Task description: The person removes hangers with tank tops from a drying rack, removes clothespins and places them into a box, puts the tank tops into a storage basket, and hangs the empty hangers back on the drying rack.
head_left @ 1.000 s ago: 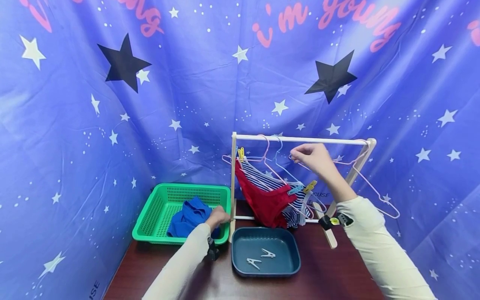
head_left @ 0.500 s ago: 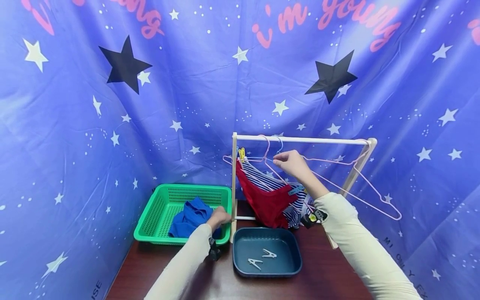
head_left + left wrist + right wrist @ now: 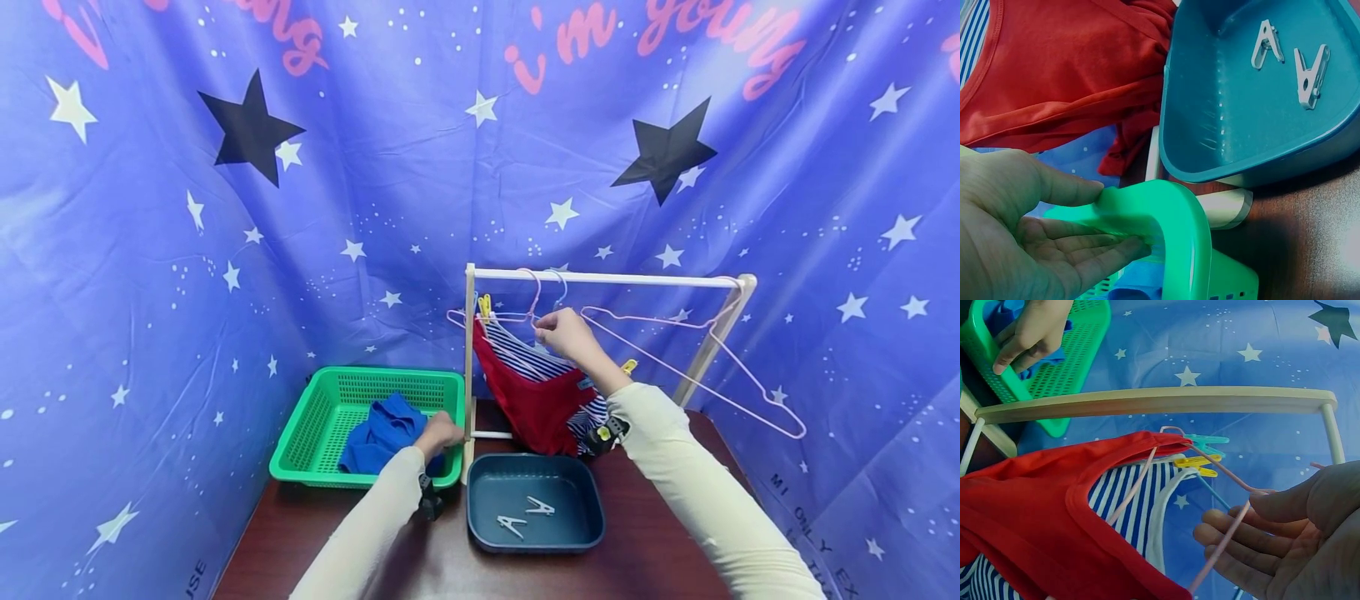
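A rack [image 3: 637, 280] stands beside a green basket [image 3: 1179, 209], a red garment [image 3: 536, 404] hanging there on a pink hanger [image 3: 1205, 572]. Your right hand [image 3: 567, 335], shifted left this past second, meets the hanger's neck, its grip unclear; your left hand [image 3: 438, 433] still pinches the basket's rim.
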`<action>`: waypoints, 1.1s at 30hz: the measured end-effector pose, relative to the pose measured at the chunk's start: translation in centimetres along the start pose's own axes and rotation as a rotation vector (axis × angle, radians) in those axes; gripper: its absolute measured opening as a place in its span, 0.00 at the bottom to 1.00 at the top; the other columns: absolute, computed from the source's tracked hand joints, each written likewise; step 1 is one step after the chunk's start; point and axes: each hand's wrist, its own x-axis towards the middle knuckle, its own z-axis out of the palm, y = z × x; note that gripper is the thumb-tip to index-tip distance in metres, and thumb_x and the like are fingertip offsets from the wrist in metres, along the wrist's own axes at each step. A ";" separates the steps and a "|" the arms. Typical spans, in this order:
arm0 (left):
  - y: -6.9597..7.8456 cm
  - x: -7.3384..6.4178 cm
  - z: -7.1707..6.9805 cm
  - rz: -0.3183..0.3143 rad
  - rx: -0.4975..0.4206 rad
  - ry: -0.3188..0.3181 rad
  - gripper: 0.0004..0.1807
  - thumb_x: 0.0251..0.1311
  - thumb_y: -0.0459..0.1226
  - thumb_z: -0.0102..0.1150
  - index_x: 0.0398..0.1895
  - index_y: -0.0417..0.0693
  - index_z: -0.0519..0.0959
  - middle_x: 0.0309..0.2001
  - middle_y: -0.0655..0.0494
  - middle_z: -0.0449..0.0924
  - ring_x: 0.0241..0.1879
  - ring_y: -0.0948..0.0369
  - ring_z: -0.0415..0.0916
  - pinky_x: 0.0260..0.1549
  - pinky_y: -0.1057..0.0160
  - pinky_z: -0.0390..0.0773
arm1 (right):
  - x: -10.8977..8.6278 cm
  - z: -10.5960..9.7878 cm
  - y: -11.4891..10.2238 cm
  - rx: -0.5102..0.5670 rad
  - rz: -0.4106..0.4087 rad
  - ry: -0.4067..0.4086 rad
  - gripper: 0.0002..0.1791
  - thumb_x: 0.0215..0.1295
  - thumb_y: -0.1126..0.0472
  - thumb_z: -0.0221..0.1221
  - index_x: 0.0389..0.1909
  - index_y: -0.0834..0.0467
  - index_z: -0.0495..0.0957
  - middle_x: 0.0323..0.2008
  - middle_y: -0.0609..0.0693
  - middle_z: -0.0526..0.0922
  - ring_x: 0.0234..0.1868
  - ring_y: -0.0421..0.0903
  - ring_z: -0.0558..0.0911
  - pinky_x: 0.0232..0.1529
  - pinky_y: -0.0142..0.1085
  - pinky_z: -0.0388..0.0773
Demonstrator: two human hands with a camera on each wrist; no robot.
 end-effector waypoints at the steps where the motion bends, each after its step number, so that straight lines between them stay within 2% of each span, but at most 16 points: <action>1: 0.0 0.0 0.0 0.004 -0.004 0.001 0.19 0.53 0.24 0.63 0.19 0.46 0.64 0.21 0.54 0.59 0.20 0.59 0.61 0.22 0.62 0.71 | 0.0 0.1 0.0 0.003 0.008 0.001 0.15 0.73 0.63 0.57 0.52 0.69 0.83 0.42 0.62 0.89 0.47 0.56 0.86 0.57 0.49 0.78; 6: -0.2 0.1 0.1 0.036 -0.030 0.012 0.14 0.51 0.24 0.65 0.20 0.44 0.69 0.24 0.53 0.66 0.23 0.57 0.69 0.27 0.58 0.81 | 0.1 0.5 -0.2 0.012 0.038 0.007 0.13 0.74 0.64 0.57 0.48 0.68 0.85 0.35 0.59 0.90 0.39 0.54 0.89 0.58 0.48 0.77; 13: -0.3 0.3 0.1 0.019 -0.023 0.012 0.16 0.51 0.24 0.66 0.19 0.45 0.68 0.22 0.54 0.65 0.22 0.58 0.68 0.24 0.61 0.79 | 0.4 1.1 -0.1 0.040 0.068 0.018 0.13 0.74 0.62 0.57 0.45 0.69 0.84 0.25 0.53 0.87 0.35 0.55 0.90 0.53 0.45 0.80; 19: -0.3 0.5 0.2 0.021 0.000 0.017 0.16 0.51 0.24 0.66 0.18 0.45 0.68 0.22 0.53 0.65 0.21 0.58 0.67 0.26 0.59 0.79 | 0.4 1.4 0.0 0.066 0.094 0.054 0.12 0.74 0.62 0.58 0.42 0.68 0.84 0.23 0.52 0.86 0.34 0.57 0.89 0.52 0.42 0.77; 22: -0.3 0.5 0.2 0.019 -0.002 0.016 0.16 0.51 0.24 0.66 0.18 0.45 0.68 0.21 0.54 0.65 0.20 0.59 0.66 0.24 0.60 0.78 | 0.4 1.4 0.1 0.074 0.101 0.061 0.12 0.73 0.62 0.58 0.42 0.68 0.85 0.23 0.51 0.86 0.32 0.55 0.89 0.47 0.37 0.76; 26: -0.3 0.5 0.3 0.014 -0.006 0.016 0.17 0.50 0.24 0.65 0.17 0.46 0.67 0.20 0.54 0.64 0.19 0.59 0.65 0.23 0.62 0.75 | 0.5 1.3 0.0 0.091 0.097 0.060 0.12 0.73 0.63 0.59 0.41 0.68 0.85 0.21 0.50 0.85 0.23 0.47 0.86 0.37 0.30 0.74; 29: -0.3 0.4 0.2 0.009 -0.007 0.015 0.18 0.51 0.24 0.65 0.16 0.46 0.66 0.20 0.55 0.64 0.20 0.59 0.65 0.25 0.60 0.78 | 0.5 1.1 -0.1 0.117 0.098 0.056 0.11 0.73 0.63 0.59 0.41 0.69 0.85 0.21 0.51 0.84 0.21 0.42 0.83 0.31 0.26 0.74; 33: -0.2 0.3 0.0 0.002 -0.015 0.010 0.18 0.52 0.24 0.64 0.17 0.47 0.66 0.21 0.54 0.64 0.21 0.58 0.67 0.30 0.57 0.83 | 0.5 0.7 -0.3 0.152 0.109 0.048 0.12 0.73 0.64 0.58 0.42 0.70 0.85 0.21 0.51 0.84 0.22 0.43 0.84 0.26 0.25 0.75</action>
